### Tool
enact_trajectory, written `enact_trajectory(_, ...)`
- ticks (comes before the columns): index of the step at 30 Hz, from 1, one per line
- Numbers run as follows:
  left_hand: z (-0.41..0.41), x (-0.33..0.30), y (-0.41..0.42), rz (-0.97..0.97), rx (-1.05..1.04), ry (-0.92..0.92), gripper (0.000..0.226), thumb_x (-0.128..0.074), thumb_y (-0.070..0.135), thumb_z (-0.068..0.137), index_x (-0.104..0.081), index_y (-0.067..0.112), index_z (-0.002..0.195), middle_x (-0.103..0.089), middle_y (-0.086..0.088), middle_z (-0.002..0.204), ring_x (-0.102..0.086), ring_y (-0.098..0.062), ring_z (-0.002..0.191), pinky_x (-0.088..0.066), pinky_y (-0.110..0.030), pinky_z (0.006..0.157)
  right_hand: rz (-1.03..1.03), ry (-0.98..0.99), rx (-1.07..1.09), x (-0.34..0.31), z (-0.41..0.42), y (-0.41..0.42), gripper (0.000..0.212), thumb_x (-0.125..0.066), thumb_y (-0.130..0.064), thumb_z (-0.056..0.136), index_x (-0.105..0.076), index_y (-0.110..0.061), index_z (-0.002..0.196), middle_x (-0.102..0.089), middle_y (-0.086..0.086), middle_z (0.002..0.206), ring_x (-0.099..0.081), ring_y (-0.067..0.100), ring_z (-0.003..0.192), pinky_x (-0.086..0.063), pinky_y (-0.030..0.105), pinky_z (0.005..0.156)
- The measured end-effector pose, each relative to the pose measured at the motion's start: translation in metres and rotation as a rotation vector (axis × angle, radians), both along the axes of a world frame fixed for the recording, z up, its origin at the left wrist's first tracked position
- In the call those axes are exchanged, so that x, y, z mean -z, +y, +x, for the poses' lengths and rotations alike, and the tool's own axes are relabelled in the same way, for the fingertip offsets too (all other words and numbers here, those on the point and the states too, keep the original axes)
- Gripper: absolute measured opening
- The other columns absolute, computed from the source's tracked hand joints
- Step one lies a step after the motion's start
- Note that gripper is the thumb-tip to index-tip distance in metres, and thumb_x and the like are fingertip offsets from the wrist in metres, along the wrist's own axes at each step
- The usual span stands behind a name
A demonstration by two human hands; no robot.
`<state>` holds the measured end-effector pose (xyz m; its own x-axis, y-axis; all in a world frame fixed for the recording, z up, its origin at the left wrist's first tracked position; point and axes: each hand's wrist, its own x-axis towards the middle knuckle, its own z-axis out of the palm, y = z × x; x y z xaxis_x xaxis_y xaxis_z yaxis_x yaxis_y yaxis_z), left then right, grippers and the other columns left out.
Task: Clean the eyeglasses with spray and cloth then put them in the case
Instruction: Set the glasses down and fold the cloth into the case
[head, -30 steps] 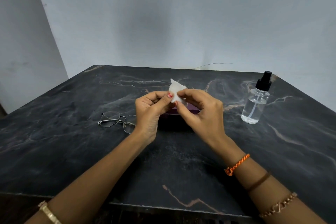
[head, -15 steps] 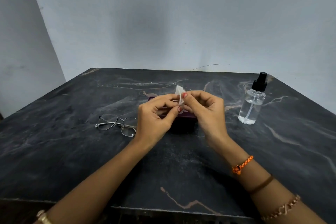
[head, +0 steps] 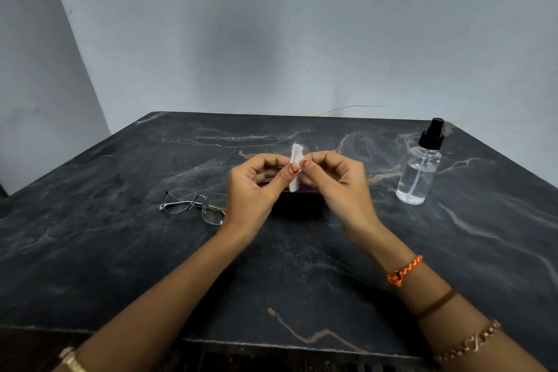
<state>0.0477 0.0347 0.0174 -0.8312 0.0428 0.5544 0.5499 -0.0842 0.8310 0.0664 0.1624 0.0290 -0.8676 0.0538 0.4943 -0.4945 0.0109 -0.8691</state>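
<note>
Left hand [head: 256, 187] and right hand [head: 338, 184] meet mid-air (thumbs and forefingers pinched)

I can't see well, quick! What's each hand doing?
Left hand: pinching the small white folded cloth.
Right hand: pinching the same cloth.

Eyeglasses [head: 194, 204] left of case [head: 297, 195]
</note>
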Motion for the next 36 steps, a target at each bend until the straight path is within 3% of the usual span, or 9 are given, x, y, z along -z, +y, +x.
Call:
enact_trajectory(3, -0.002, 0.000, 0.000, 0.017, -0.005, -0.029, 0.005, -0.064, 0.014, 0.077, -0.068, 0.014, 0.080, -0.071, 0.000, 0.077, -0.068, -0.017, 0.074, -0.057, -0.029, 0.068, 0.025, -0.010, 0.014, 0.002, -0.001, 0.000, 0.020, -0.057, -0.006, 0.086, -0.068, -0.019, 0.075, -0.072, -0.005, 0.071, -0.069, 0.010, 0.072, -0.055, 0.018, 0.064)
enact_trajectory(7, -0.004, -0.001, 0.000, 0.094, -0.054, -0.100, 0.018, -0.059, 0.004, 0.082, -0.067, 0.017, 0.072, -0.069, 0.011, 0.061, -0.063, -0.006, 0.064, -0.053, -0.018, 0.060, 0.004, -0.064, 0.061, 0.003, -0.003, 0.000, 0.023, -0.054, -0.004, 0.085, -0.064, -0.015, 0.067, -0.069, 0.001, 0.071, -0.069, 0.015, 0.073, -0.057, 0.022, 0.067)
enact_trajectory(11, -0.007, -0.006, -0.006, 0.204, -0.122, -0.191, 0.021, -0.053, 0.008, 0.087, -0.060, 0.015, 0.069, -0.064, 0.011, 0.055, -0.060, 0.000, 0.057, -0.053, -0.019, 0.053, -0.270, -0.233, 0.046, -0.004, -0.005, 0.006, 0.029, -0.043, -0.004, 0.088, -0.052, -0.013, 0.061, -0.061, -0.007, 0.050, -0.063, 0.005, 0.051, -0.057, 0.023, 0.058)
enact_trajectory(13, -0.010, -0.007, -0.009, 0.223, -0.160, -0.214, 0.021, -0.051, 0.008, 0.088, -0.058, 0.015, 0.069, -0.063, 0.005, 0.064, -0.062, -0.001, 0.058, -0.053, -0.016, 0.049, -0.338, -0.305, 0.104, -0.008, -0.009, 0.015, 0.025, -0.040, -0.007, 0.088, -0.051, -0.012, 0.066, -0.059, -0.006, 0.057, -0.061, 0.006, 0.055, -0.056, 0.028, 0.062)
enact_trajectory(15, -0.012, -0.007, -0.012, 0.207, -0.189, -0.230, 0.022, -0.051, 0.007, 0.088, -0.057, 0.015, 0.068, -0.061, 0.001, 0.067, -0.061, -0.002, 0.056, -0.051, -0.015, 0.047, -0.292, -0.356, 0.156, -0.009, -0.010, 0.024, 0.024, -0.039, -0.008, 0.087, -0.056, -0.013, 0.071, -0.059, -0.004, 0.062, -0.057, 0.011, 0.066, -0.050, 0.029, 0.063)
enact_trajectory(23, -0.021, -0.002, -0.016, 0.078, -0.224, -0.213, 0.007, -0.062, 0.005, 0.081, -0.062, 0.012, 0.081, -0.066, 0.000, 0.066, -0.062, -0.001, 0.053, -0.050, -0.015, 0.043, -0.224, -0.367, 0.258, -0.001, -0.015, 0.029, 0.014, -0.053, -0.006, 0.090, -0.056, -0.017, 0.081, -0.062, 0.005, 0.084, -0.059, 0.013, 0.071, -0.053, 0.021, 0.049)
enact_trajectory(29, -0.040, -0.012, -0.029, 0.029, -0.174, -0.390, 0.018, -0.066, 0.000, 0.075, -0.067, 0.015, 0.065, -0.065, -0.001, 0.068, -0.060, -0.012, 0.064, -0.050, -0.012, 0.044, -0.312, -0.504, 0.121, -0.012, -0.026, 0.036, 0.012, -0.058, 0.003, 0.083, -0.060, -0.005, 0.074, -0.061, 0.008, 0.075, -0.064, 0.010, 0.057, -0.052, 0.014, 0.044)
enact_trajectory(32, -0.052, -0.021, -0.032, -0.038, -0.149, -0.410, 0.014, -0.067, -0.003, 0.074, -0.068, 0.010, 0.068, -0.065, -0.004, 0.070, -0.060, -0.010, 0.062, -0.050, -0.011, 0.044, -0.222, -0.537, 0.125, -0.017, -0.033, 0.039, 0.006, -0.060, 0.009, 0.079, -0.063, 0.004, 0.080, -0.062, 0.010, 0.074, -0.062, 0.014, 0.062, -0.053, 0.014, 0.047)
enact_trajectory(36, -0.061, -0.021, -0.036, -0.285, -0.220, -0.335, 0.014, -0.071, -0.002, 0.070, -0.070, 0.011, 0.069, -0.067, -0.004, 0.070, -0.062, -0.004, 0.050, -0.049, -0.011, 0.045, 0.036, -0.472, 0.213, -0.007, -0.040, 0.040, 0.016, -0.065, 0.011, 0.075, -0.064, 0.009, 0.091, -0.061, 0.007, 0.072, -0.058, 0.014, 0.063, -0.051, 0.010, 0.046)
